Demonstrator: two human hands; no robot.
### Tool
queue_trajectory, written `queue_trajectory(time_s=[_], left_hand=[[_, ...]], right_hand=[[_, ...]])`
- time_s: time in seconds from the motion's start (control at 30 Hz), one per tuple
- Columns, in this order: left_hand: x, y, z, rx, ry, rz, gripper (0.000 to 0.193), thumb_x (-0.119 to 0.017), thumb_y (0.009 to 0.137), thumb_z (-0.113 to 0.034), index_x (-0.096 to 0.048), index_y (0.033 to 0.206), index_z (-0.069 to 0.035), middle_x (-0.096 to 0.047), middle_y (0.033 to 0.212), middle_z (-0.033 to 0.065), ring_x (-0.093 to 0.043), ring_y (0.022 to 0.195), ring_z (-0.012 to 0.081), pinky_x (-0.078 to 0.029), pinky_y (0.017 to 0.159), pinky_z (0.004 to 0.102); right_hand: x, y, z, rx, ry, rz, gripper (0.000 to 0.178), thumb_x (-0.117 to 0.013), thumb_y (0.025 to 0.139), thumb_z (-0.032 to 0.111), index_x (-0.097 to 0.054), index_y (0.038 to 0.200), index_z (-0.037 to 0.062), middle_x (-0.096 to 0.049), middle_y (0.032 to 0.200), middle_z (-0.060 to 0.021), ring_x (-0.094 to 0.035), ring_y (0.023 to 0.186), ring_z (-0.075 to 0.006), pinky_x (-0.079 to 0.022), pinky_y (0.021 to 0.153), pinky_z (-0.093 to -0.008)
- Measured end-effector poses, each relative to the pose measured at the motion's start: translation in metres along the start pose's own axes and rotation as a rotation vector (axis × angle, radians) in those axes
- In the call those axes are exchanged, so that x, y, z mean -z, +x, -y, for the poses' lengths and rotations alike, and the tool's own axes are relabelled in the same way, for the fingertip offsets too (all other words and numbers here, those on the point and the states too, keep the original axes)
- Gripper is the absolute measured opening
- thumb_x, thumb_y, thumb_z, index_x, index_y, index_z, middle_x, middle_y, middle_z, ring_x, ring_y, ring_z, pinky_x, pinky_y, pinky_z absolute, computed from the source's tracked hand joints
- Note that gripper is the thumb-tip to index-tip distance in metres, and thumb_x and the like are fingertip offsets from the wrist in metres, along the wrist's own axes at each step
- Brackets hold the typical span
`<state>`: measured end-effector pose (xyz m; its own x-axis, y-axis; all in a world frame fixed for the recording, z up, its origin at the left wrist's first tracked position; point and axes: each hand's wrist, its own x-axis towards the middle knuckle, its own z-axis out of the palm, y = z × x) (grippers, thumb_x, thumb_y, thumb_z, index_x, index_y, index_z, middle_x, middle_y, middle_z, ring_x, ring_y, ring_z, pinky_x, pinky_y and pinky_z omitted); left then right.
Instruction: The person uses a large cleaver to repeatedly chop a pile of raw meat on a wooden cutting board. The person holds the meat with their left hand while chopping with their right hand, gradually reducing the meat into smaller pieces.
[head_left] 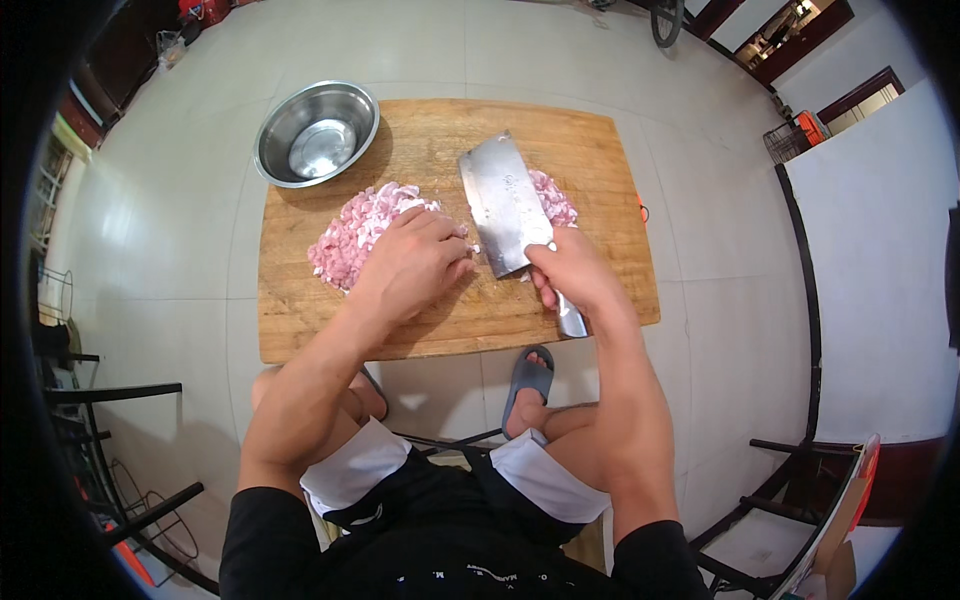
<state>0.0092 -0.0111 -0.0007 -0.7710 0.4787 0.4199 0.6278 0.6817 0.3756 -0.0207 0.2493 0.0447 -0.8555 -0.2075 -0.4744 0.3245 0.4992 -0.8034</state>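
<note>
My right hand point(572, 268) grips the metal handle of a broad cleaver point(503, 200). Its blade lies tilted nearly flat over the wooden cutting board point(440, 330), with the flat side facing up. Beside the blade, my left hand point(420, 258) is closed with its fingers curled downward at the right edge of a pile of diced pink meat point(345, 240). Whatever is under those fingertips is hidden. A smaller heap of chopped meat point(553, 198) sits right of the blade, partly covered by it. Small scraps of meat lie between the two heaps.
A steel bowl point(322, 140) stands on the board's far left corner, with a bare shiny bottom. Black metal chair frames point(130, 390) are at the left. A white panel point(880, 270) rises on the right. My knees and slippers point(530, 375) are below the board's near edge.
</note>
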Motion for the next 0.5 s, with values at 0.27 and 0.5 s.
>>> queue_trajectory(time_s=[0.27, 0.5], left_hand=[[-0.001, 0.002, 0.005, 0.099, -0.039, -0.093, 0.014, -0.079, 0.094, -0.012, -0.08, 0.104, -0.002, -0.077, 0.109, 0.0121, -0.072, 0.109, 0.0348, -0.058, 0.1, 0.0456], [-0.001, 0.0, 0.001, 0.148, -0.045, -0.036, 0.015, -0.079, 0.094, -0.01, -0.078, 0.105, -0.001, -0.074, 0.115, 0.014, -0.07, 0.111, 0.0371, -0.057, 0.099, 0.0475]], right_hand=[[0.0, -0.06, 0.025, 0.014, -0.325, -0.136, 0.023, -0.062, 0.108, 0.018, -0.067, 0.104, -0.0041, -0.067, 0.071, -0.0099, -0.066, 0.052, -0.0184, -0.054, 0.052, -0.0389], [-0.027, -0.09, 0.02, 0.243, -0.594, -0.205, 0.026, -0.064, 0.107, 0.018, -0.069, 0.106, -0.0078, -0.073, 0.082, -0.031, -0.074, 0.07, -0.0452, -0.059, 0.069, -0.0553]])
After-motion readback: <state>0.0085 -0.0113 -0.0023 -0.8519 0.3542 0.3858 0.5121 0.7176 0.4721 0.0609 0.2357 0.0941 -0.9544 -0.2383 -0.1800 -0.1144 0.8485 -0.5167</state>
